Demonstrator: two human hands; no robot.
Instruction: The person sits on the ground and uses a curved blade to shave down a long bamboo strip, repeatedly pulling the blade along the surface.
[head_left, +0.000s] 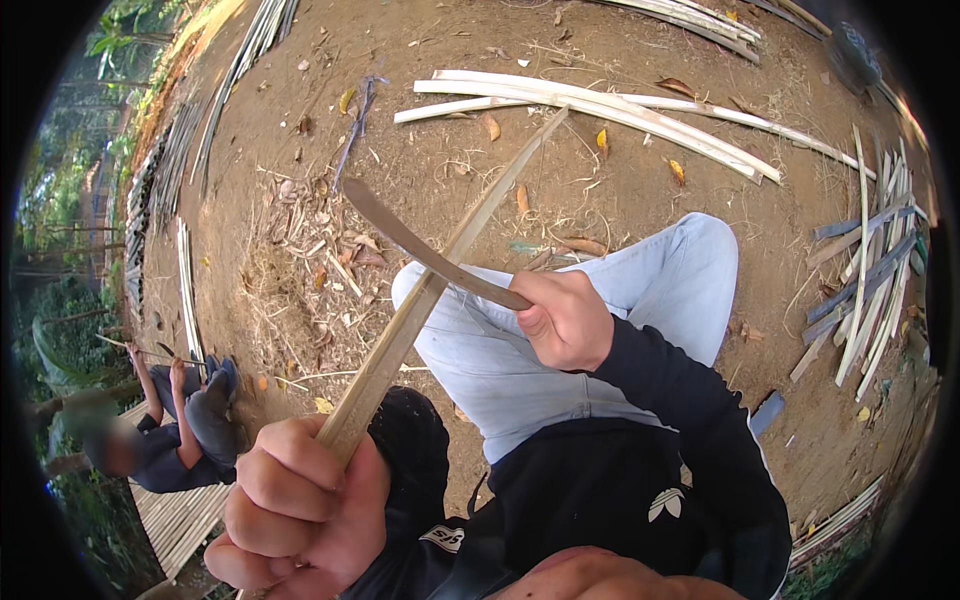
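My left hand [300, 505] is closed around the near end of a long, pale bamboo strip [385, 345], which slants up and away to the right and tapers at its far end. My right hand [567, 320], fingers wrapped in a fist, grips a knife with a curved brown blade [400, 232]. The knife's handle is hidden inside that fist. The blade lies across the strip's middle, over my bent leg in light blue jeans [640, 290], its tip pointing to the upper left.
Split bamboo strips [600, 110] lie on the dirt ahead. A crossed pile of strips [870, 270] is at the right, with more bundles [240, 80] at the far left. Dry leaves and shavings [310, 250] litter the ground. Another person [185, 425] sits at the left, holding a thin strip.
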